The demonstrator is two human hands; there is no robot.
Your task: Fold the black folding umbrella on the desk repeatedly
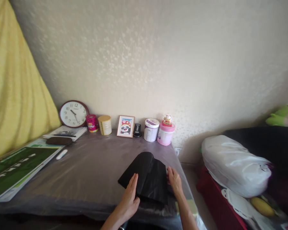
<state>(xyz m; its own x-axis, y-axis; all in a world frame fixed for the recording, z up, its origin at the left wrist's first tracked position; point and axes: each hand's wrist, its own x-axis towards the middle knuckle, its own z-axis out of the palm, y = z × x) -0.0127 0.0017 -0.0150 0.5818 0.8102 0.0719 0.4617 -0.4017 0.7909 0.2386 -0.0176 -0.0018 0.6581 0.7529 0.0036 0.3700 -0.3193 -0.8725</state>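
A black, thin, folded sheet-like thing with a rounded far edge and a crease down its middle lies near the front right of the table; whether it is cloth, paper or plastic I cannot tell. On its near left part rests my left hand, fingers stretched out straight and the thumb apart. At the right edge of the black sheet, my right hand has its fingers curled round the border. Those fingertips are partly hidden.
Along the wall on the table stand a clock, a magenta can, a yellow tub, a framed panda picture and two lidded tubs. Green-covered books lie left. A white bag sits right, beyond the table edge.
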